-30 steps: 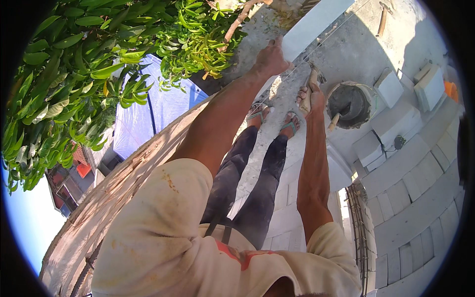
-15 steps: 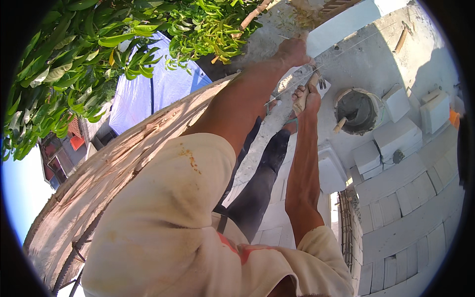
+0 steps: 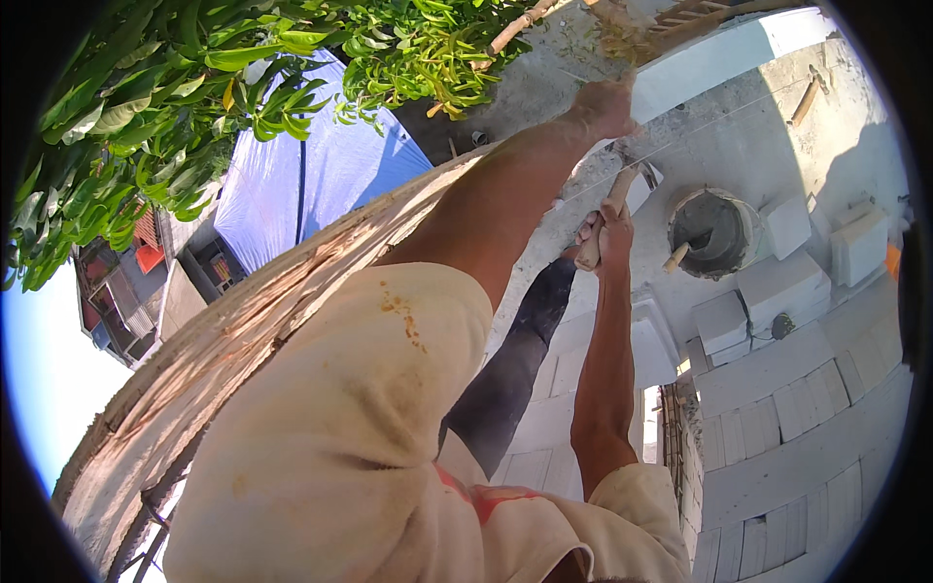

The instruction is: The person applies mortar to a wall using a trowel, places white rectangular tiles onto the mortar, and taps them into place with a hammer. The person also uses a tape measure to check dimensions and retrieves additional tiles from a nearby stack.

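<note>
My left hand [image 3: 608, 109] reaches far forward over the narrow wall top, beside a pale block [image 3: 642, 188]. It is blurred and its fingers are hidden. Nearer to me, my right hand [image 3: 606, 238] is wrapped round the wooden handle of a hammer [image 3: 620, 188]. The hammer's far end lies close to the left hand and is hard to make out now. To the right of it stands a round bucket [image 3: 748, 222] with grey mortar in it. A tool with a wooden handle [image 3: 677, 257] leans out over the bucket's rim.
White blocks [image 3: 777, 282] stand right of and below the bucket. A block wall [image 3: 777, 466] fills the lower right. A thin string [image 3: 719, 119] runs near the left hand. Leafy branches [image 3: 175, 97] and a blue tarp [image 3: 272, 185] are at the left, beyond a rough ledge [image 3: 253, 316].
My right hand has drawn the hammer a little toward me, away from my left hand. The left hand has shifted slightly to the right in view. The whole view has shifted a little.
</note>
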Demonstrator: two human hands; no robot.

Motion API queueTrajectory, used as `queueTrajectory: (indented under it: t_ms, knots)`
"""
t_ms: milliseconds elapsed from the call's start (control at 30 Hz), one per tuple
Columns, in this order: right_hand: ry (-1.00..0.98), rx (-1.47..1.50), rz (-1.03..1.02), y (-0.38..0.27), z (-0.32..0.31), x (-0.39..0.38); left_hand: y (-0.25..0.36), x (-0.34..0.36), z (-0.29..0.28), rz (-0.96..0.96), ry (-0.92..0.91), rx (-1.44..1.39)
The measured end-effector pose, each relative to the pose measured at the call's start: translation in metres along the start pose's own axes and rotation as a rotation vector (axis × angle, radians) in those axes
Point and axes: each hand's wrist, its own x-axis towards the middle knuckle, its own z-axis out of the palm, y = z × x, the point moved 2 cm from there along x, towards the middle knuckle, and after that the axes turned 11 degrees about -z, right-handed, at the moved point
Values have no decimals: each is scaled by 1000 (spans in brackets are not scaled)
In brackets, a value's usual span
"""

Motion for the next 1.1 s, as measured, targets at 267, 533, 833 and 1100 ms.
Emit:
queueTrajectory:
  t_ms: [267, 533, 833, 1100]
  knots:
    - [70, 593, 395, 126, -8, -65, 1, 15, 13, 113, 91, 77]
    - [186, 1514, 500, 213, 81, -106, -12, 20, 11, 159, 15, 29]
    - [-107, 1796, 362, 139, 108, -90, 1, 10, -2, 251, 59, -46]
    - [46, 1884, 519, 119, 110, -87, 1, 20, -4, 307, -54, -116]
